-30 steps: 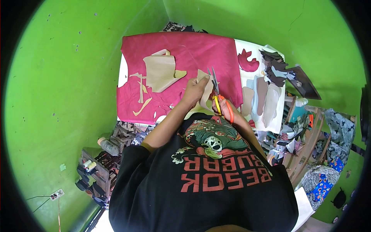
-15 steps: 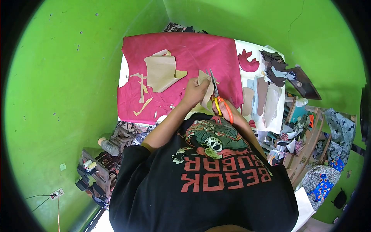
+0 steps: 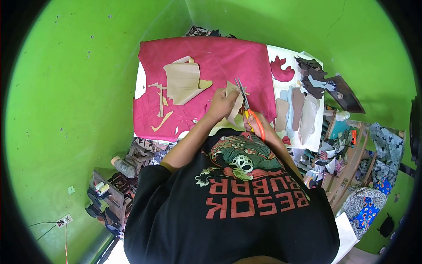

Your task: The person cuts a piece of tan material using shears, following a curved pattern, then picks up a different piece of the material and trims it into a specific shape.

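My left hand pinches a small tan piece over the red sheet. Close to my shirt, my right hand is wrapped round the handles of scissors, one orange and one yellow. The scissor blades point away from me, slightly parted, along the right edge of the tan piece. To the left on the red sheet lies a larger creased tan sheet, with narrow offcuts beside it.
Right of the red sheet, the white tabletop bears long rounded pieces, red cutouts and a dark stack. A dark tray sits at the right edge. Wooden racks and a bottle stand nearer me.
The scissor blades have drawn closer together, and the yellow handle has moved nearer the orange one as my right hand's fingers close. My left hand is almost unmoved.
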`<move>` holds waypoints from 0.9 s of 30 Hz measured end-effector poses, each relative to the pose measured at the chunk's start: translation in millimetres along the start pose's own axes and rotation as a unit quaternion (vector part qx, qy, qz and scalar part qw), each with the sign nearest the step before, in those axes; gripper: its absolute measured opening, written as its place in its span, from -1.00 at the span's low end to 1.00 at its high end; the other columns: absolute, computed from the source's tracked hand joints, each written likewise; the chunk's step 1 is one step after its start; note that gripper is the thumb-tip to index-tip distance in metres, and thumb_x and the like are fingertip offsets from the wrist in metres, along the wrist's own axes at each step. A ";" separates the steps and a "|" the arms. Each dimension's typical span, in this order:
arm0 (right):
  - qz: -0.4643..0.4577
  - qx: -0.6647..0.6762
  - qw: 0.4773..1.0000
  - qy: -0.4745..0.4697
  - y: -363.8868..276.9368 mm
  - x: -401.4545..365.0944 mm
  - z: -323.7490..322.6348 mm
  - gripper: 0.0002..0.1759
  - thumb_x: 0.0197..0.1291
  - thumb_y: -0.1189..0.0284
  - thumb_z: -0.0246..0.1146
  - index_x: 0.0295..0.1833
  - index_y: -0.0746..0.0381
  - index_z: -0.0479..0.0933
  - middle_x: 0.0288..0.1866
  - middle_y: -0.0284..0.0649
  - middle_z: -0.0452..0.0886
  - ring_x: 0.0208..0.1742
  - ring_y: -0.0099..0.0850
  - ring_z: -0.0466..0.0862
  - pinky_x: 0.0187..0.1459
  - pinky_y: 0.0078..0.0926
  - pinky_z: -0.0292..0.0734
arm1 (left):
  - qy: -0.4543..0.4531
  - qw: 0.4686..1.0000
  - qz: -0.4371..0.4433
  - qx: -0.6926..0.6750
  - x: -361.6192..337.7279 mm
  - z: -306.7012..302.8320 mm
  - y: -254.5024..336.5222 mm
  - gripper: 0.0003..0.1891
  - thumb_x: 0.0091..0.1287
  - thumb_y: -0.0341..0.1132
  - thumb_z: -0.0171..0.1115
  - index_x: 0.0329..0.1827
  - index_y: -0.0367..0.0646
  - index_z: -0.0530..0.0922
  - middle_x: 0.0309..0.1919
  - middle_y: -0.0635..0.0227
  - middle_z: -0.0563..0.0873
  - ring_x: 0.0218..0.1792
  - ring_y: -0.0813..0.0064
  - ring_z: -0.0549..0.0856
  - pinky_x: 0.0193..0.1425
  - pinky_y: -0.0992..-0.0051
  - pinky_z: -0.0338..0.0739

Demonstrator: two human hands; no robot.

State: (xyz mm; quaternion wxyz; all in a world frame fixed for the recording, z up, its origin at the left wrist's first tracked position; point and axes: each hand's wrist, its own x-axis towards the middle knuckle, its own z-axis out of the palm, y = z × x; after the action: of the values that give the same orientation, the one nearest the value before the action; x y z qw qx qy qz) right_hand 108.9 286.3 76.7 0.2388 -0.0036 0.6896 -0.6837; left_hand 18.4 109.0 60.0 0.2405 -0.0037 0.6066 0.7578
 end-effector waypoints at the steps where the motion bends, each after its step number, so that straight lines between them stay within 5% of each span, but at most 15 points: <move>1: -0.002 0.009 1.000 -0.003 -0.6 -0.6 -0.6 -0.25 0.35 -0.39 0.05 -0.29 0.18 0.33 -0.50 -0.48 0.25 -0.49 -0.64 0.26 -0.45 -0.55 0.19 | -0.002 1.000 0.002 -0.004 -0.7 0.8 3.0 -0.64 0.55 -0.19 0.17 -0.41 -0.21 0.64 -0.56 0.41 0.71 -0.59 0.61 0.64 -0.48 0.50 0.48; 5: -0.017 0.044 0.999 -0.001 19.6 3.6 -1.6 -0.30 0.39 -0.33 0.09 -0.29 0.17 0.32 -0.51 -0.49 0.23 -0.50 -0.66 0.25 -0.48 -0.57 0.16 | -0.034 0.999 0.004 -0.001 -6.0 4.7 15.0 -0.63 0.57 -0.17 0.17 -0.45 -0.13 0.62 -0.58 0.54 0.62 -0.60 0.73 0.50 -0.52 0.52 0.32; 18: -0.024 0.084 0.996 0.022 35.7 10.7 -1.2 -0.31 0.39 -0.30 0.11 -0.25 0.19 0.34 -0.49 -0.42 0.31 -0.50 -0.61 0.30 -0.45 -0.57 0.23 | -0.041 0.999 -0.006 0.033 -3.2 5.6 -0.7 -0.63 0.56 -0.15 0.18 -0.40 -0.18 0.63 -0.55 0.43 0.69 -0.58 0.66 0.62 -0.50 0.52 0.44; 27: 0.007 0.085 0.995 0.050 -5.8 1.9 -6.8 -0.43 0.55 -0.08 0.05 -0.33 0.22 0.37 -0.54 -0.35 0.39 -0.55 -0.55 0.46 -0.53 -0.52 0.36 | -0.051 0.998 -0.016 0.023 -7.2 9.1 -2.1 -0.65 0.54 -0.17 0.17 -0.39 -0.20 0.65 -0.55 0.44 0.70 -0.57 0.61 0.64 -0.48 0.47 0.47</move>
State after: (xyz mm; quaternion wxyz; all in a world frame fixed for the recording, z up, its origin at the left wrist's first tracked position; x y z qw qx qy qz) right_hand 103.1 291.7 81.3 0.2085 0.0554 0.6398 -0.7377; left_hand 28.1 115.1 62.5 0.2834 0.0312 0.6106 0.7388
